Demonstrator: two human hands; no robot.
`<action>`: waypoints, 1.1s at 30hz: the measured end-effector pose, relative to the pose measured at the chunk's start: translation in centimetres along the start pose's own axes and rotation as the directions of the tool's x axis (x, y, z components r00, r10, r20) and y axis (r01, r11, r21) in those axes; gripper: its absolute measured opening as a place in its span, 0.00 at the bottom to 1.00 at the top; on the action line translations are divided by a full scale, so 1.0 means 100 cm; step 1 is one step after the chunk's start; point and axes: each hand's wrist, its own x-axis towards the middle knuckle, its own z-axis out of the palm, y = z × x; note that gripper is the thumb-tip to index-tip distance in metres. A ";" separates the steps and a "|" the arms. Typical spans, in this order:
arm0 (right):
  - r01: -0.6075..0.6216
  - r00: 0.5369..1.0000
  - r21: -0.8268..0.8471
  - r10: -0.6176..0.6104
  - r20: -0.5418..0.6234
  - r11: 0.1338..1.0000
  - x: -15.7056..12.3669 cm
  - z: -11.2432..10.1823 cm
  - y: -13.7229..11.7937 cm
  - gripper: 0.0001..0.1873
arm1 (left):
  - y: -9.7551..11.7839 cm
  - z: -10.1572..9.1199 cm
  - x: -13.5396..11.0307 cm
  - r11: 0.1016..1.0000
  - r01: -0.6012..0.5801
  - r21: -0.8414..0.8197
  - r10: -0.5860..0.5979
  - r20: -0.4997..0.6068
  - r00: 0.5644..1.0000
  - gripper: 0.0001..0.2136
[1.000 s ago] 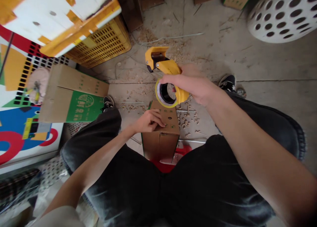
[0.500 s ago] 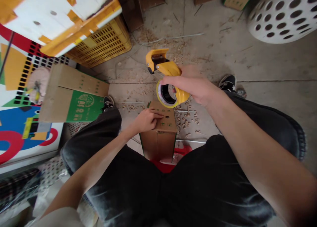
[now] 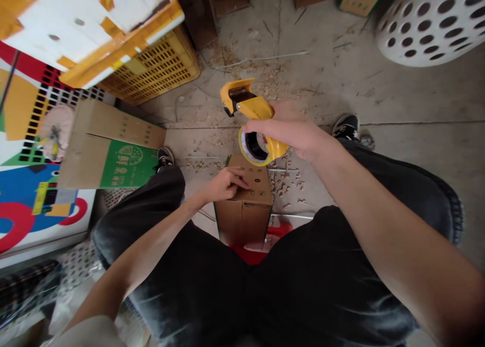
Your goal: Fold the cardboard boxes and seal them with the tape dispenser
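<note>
Between my knees stands a small brown cardboard box (image 3: 257,218) with green edges and printed green marks. My left hand (image 3: 224,184) rests on the left part of its top, two fingers stretched out and apart against the cardboard, the rest partly curled. A dark hole shows in the top beside the fingers. Above the box's far side, my right hand (image 3: 297,132) is wrapped round a yellow tape dispenser (image 3: 257,107). Its cutting head points left and away from me. A roll of tape (image 3: 244,145) with a black hub sits in the dispenser, apart from the box.
At left lies a larger brown and green carton (image 3: 125,157). Behind it, a yellow plastic crate (image 3: 162,66) stands under a white foam box (image 3: 129,8) with orange tape. A white perforated basket (image 3: 428,29) is at far right. Wood-coloured scraps and thin strips litter the floor.
My left hand's fingers have slid slightly toward me on the box top, uncovering more of the hole. My right hand keeps its grip on the dispenser, almost unmoved. The view has shifted slightly.
</note>
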 end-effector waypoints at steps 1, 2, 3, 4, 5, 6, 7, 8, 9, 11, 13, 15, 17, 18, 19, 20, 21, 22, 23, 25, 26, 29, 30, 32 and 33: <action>0.001 1.000 -0.005 -0.001 0.003 1.000 0.000 0.000 0.000 0.11 | 0.002 0.000 0.000 1.000 -0.001 -0.019 0.001 -0.002 1.000 0.26; -0.002 1.000 -0.010 0.002 0.006 1.000 0.000 -0.001 0.000 0.11 | 0.003 -0.001 0.000 0.999 -0.003 -0.039 0.003 -0.004 1.000 0.26; -0.003 1.000 -0.015 0.003 0.005 1.000 -0.001 -0.001 0.000 0.11 | 0.004 -0.001 0.000 0.998 -0.007 -0.061 0.007 -0.004 1.000 0.26; 0.000 1.000 -0.016 0.000 0.003 1.000 -0.001 -0.001 0.000 0.12 | 0.006 -0.001 0.000 0.997 -0.012 -0.080 0.012 -0.004 1.000 0.26; 0.005 1.000 -0.015 -0.005 0.001 1.000 -0.001 -0.001 0.000 0.12 | 0.006 -0.001 0.000 0.995 -0.017 -0.096 0.016 -0.004 1.000 0.25; 0.010 1.000 -0.012 -0.010 0.001 1.000 -0.001 -0.001 0.001 0.12 | 0.007 -0.001 0.000 0.994 -0.018 -0.104 0.018 -0.004 1.000 0.25; 0.015 1.000 -0.009 -0.014 0.002 1.000 -0.001 -0.001 0.001 0.12 | 0.006 -0.001 0.000 0.995 -0.016 -0.099 0.015 -0.006 1.000 0.26; 0.017 1.000 -0.006 -0.017 0.005 1.000 -0.002 -0.001 0.001 0.12 | 0.006 0.000 -0.001 0.997 -0.009 -0.082 0.008 -0.012 1.000 0.26; 0.017 1.000 -0.003 -0.017 0.007 1.000 -0.002 0.000 0.001 0.12 | 0.005 0.000 -0.001 0.998 -0.001 -0.057 0.000 -0.021 1.000 0.26; 0.006 1.000 -0.003 -0.006 0.002 1.000 -0.003 0.001 -0.001 0.12 | 0.002 0.002 -0.003 1.000 0.018 -0.004 -0.018 -0.050 0.999 0.26; -0.011 1.000 -0.002 0.010 -0.023 1.000 -0.003 0.002 -0.002 0.12 | -0.001 0.003 -0.005 0.999 0.039 0.028 -0.036 -0.082 0.996 0.25; -0.014 0.999 0.005 0.014 -0.051 1.000 -0.001 0.003 -0.002 0.11 | -0.005 0.004 -0.007 0.996 0.068 0.049 -0.063 -0.102 0.993 0.24; 0.008 0.998 0.022 -0.007 -0.068 1.000 0.001 0.002 0.000 0.10 | -0.008 0.004 -0.009 0.990 0.114 0.079 -0.105 -0.107 0.989 0.24; 0.024 0.997 0.031 -0.021 -0.074 0.999 0.003 0.002 0.001 0.09 | -0.009 0.005 -0.010 0.984 0.143 0.103 -0.131 -0.109 0.985 0.23; 0.036 0.996 0.038 -0.033 -0.077 0.999 0.004 0.002 0.003 0.09 | -0.010 0.005 -0.010 0.976 0.175 0.132 -0.161 -0.114 0.980 0.23; 0.043 0.996 0.042 -0.040 -0.079 0.998 0.004 0.001 0.004 0.09 | -0.010 0.005 -0.011 0.965 0.206 0.162 -0.188 -0.120 0.975 0.22; 0.047 0.996 0.045 -0.044 -0.079 0.998 0.005 0.001 0.006 0.09 | -0.011 0.005 -0.011 0.954 0.232 0.192 -0.211 -0.126 0.969 0.22; 0.048 0.996 0.048 -0.044 -0.076 0.998 0.005 0.001 0.006 0.09 | -0.011 0.006 -0.011 0.943 0.251 0.218 -0.227 -0.130 0.965 0.21; 0.048 0.996 0.052 -0.044 -0.072 0.997 0.004 0.001 0.006 0.09 | -0.011 0.006 -0.012 0.936 0.259 0.237 -0.234 -0.129 0.964 0.21; 0.051 0.997 0.059 -0.048 -0.055 0.997 0.003 0.001 0.005 0.08 | -0.013 0.006 -0.011 0.937 0.246 0.248 -0.225 -0.110 0.968 0.22; 0.050 0.998 0.058 -0.047 -0.046 0.997 0.002 0.001 0.004 0.08 | -0.014 0.005 -0.011 0.943 0.229 0.241 -0.212 -0.097 0.973 0.23; 0.027 0.999 0.039 -0.026 -0.033 0.999 0.001 0.001 0.000 0.09 | -0.015 0.004 -0.010 0.964 0.179 0.198 -0.169 -0.067 0.983 0.24; 0.021 0.999 0.034 -0.019 -0.037 0.999 0.001 0.001 -0.001 0.09 | -0.015 0.004 -0.010 0.970 0.165 0.179 -0.156 -0.061 0.986 0.24; 0.021 0.999 0.031 -0.019 -0.051 0.999 0.000 0.001 -0.002 0.09 | -0.012 0.003 -0.008 0.982 0.132 0.133 -0.126 -0.056 0.990 0.24; 0.024 0.998 0.032 -0.022 -0.060 0.999 0.000 0.001 -0.002 0.09 | -0.010 0.002 -0.008 0.988 0.112 0.103 -0.107 -0.055 0.993 0.23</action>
